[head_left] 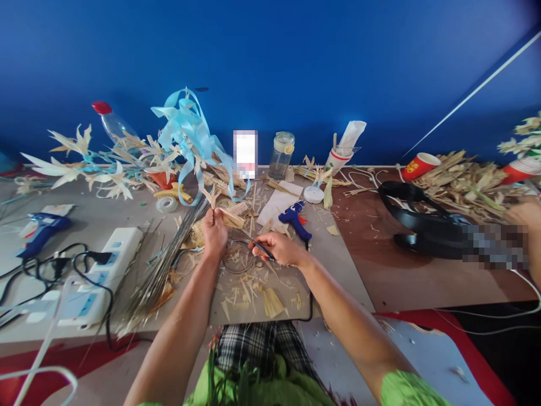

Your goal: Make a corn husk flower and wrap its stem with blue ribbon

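My left hand (214,234) is closed around the base of a small corn husk flower (210,197), whose pale petals stick up above the fingers. My right hand (281,248) grips a pair of scissors (265,251) by the dark handles. The blades point up and left toward the left hand, near a pale husk strip (233,219). Whether they touch the strip I cannot tell. Below the hands lie a coil of thin wire (237,260) and scattered husk scraps (273,303). Just left of my left forearm is a bundle of thin wires (169,256).
A blue glue gun (296,220) lies right of my hands, another glue gun (42,230) far left. A power strip (101,279) with cords sits at left. Behind stand husk flowers (114,175), blue ribbon (186,124) and a glass jar (282,157). Another person's hand (526,223) is far right.
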The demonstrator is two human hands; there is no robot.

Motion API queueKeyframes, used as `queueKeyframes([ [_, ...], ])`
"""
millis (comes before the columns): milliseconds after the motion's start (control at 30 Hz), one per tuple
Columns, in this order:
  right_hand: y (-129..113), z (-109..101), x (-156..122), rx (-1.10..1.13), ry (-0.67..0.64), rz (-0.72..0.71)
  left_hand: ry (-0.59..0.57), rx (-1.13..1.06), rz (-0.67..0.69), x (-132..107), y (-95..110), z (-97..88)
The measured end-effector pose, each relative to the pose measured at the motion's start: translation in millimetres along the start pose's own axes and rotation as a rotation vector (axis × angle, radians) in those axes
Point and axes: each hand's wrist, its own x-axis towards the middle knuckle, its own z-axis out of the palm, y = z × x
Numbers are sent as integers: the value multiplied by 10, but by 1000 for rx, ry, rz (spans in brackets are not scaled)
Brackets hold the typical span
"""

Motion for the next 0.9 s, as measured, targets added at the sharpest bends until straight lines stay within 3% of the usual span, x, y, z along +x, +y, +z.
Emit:
queueKeyframes([
  [433,14,-58,10,112,79,-12,-111,-199,-64,-75,159,44],
  [667,13,-100,-5,13,49,-38,-206,-235,-136,-82,142,52],
  [900,126,-118,37,-60,72,-84,-197,-347,-177,-68,127,69],
])
